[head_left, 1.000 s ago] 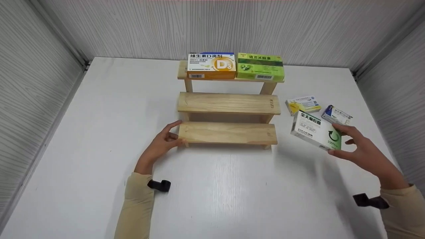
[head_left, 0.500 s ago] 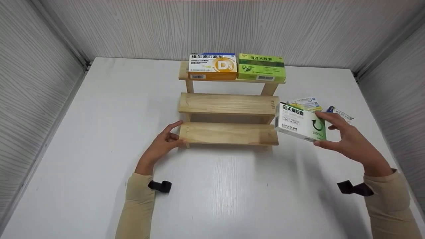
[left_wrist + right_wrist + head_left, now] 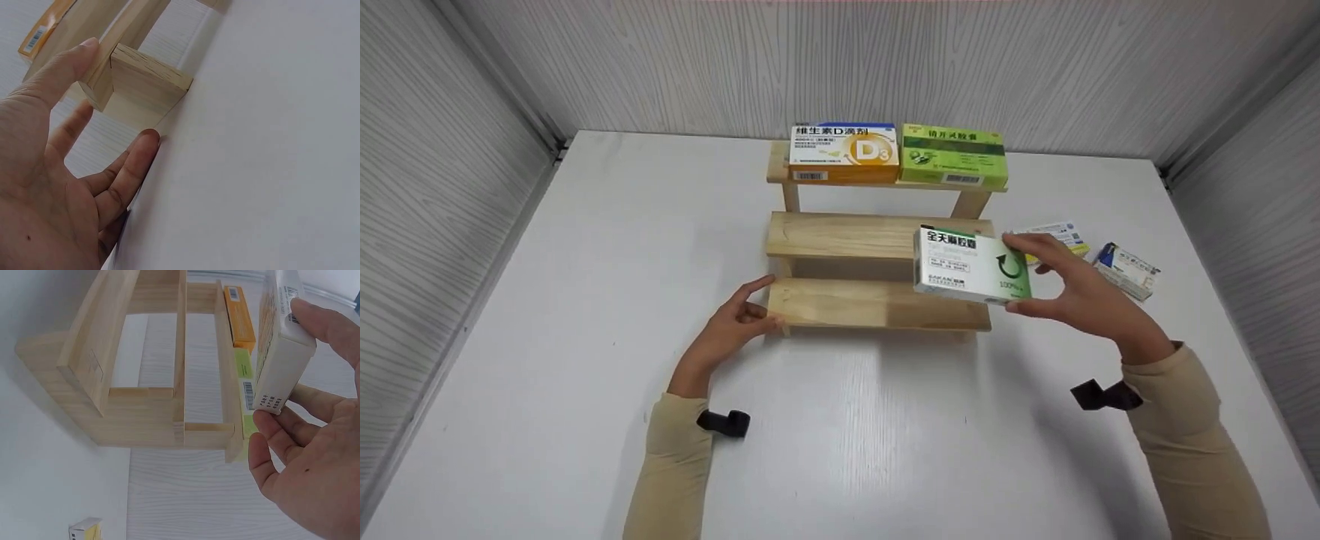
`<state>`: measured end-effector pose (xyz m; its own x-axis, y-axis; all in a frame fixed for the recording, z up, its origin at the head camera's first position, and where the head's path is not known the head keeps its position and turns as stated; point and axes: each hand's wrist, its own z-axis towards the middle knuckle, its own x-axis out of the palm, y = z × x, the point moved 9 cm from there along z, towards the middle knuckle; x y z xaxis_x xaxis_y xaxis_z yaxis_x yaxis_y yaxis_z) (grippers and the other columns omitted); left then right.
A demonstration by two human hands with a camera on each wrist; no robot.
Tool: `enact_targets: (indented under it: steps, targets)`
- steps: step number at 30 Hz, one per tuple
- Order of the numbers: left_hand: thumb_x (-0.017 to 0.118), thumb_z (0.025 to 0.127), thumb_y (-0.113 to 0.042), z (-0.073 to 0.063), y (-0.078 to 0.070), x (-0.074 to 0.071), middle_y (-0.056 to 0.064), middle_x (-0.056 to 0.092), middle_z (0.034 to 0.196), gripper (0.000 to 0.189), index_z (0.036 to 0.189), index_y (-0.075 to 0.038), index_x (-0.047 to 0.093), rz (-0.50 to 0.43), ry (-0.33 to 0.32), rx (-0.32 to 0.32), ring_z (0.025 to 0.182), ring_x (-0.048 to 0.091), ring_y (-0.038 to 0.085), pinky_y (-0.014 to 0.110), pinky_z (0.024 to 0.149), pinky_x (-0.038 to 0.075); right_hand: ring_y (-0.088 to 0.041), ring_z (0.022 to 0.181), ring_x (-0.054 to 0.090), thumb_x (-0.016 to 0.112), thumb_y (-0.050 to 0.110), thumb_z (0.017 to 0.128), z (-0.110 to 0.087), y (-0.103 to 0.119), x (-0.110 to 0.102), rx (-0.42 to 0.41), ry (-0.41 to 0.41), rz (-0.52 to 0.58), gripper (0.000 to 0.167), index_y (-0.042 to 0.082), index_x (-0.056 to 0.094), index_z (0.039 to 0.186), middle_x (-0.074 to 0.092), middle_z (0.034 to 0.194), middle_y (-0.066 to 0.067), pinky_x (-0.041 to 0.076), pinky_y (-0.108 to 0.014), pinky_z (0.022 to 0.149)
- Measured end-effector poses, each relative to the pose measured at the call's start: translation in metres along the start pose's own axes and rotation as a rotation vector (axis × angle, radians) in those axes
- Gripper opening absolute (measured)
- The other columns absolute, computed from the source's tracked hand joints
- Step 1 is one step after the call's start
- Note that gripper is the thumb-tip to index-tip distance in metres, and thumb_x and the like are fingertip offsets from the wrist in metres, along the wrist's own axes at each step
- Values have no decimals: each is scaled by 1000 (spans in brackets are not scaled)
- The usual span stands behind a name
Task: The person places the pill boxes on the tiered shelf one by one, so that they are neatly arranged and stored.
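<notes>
A white and green medicine box (image 3: 964, 262) is held by its right end between the thumb and fingers of my right hand (image 3: 1080, 296), above the right half of the lower steps of a three-tier wooden display rack (image 3: 840, 304). In the right wrist view the box (image 3: 281, 354) is seen end-on, its barcode edge under the thumb. My left hand (image 3: 727, 326) holds the left end of the lowest step; in the left wrist view the thumb lies on one side of the board (image 3: 104, 76) and the index finger on the other.
On the top tier stand an orange and white vitamin D box (image 3: 844, 154) and a green capsule box (image 3: 952, 155), side by side. Right of the rack lie a yellow and white box (image 3: 1065, 234), partly hidden by the right hand, and a blue and white box (image 3: 1129, 270).
My right hand has carried the white and green box leftward and slightly up, from beside the rack to over its lower steps. The left hand stays on the rack.
</notes>
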<state>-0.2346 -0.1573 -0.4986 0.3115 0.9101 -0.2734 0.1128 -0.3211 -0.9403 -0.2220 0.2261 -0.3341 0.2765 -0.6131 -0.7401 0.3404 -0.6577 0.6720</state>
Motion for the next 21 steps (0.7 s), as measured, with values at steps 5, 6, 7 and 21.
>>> enact_targets:
  steps: [5, 6, 7, 21]
  targets:
    - [70, 90, -24, 0, -1, 1, 12, 55, 110, 68, 149, -31, 36, -15, 13, -13, 93, 52, 18, 33, 85, 39, -19, 124, 37, 78, 10, 81, 19, 6, 16, 4, 39, 53, 81, 14, 35, 150, 38, 148, -12, 32, -39, 98]
    - [70, 89, -25, 0, -1, 1, 12, 55, 111, 68, 149, -32, 36, -15, 14, -18, 94, 51, 19, 33, 85, 39, -21, 126, 37, 78, 9, 81, 23, 7, 20, 5, 47, 58, 81, 14, 35, 150, 37, 148, -12, 32, -41, 99]
    - [70, 89, -25, 0, -1, 1, 12, 54, 111, 68, 148, -32, 37, -17, 15, -21, 94, 51, 19, 33, 85, 39, -23, 127, 37, 78, 9, 81, 27, 8, 24, 10, 54, 64, 81, 15, 35, 150, 36, 149, -11, 32, -43, 100]
    - [69, 90, -24, -1, -2, 1, 11, 53, 111, 68, 149, -30, 36, -16, 8, -17, 97, 52, 19, 30, 86, 43, -25, 129, 37, 76, 11, 82, 76, 27, 57, -4, 77, 166, 67, 15, 44, 140, 40, 148, -5, 30, -50, 102]
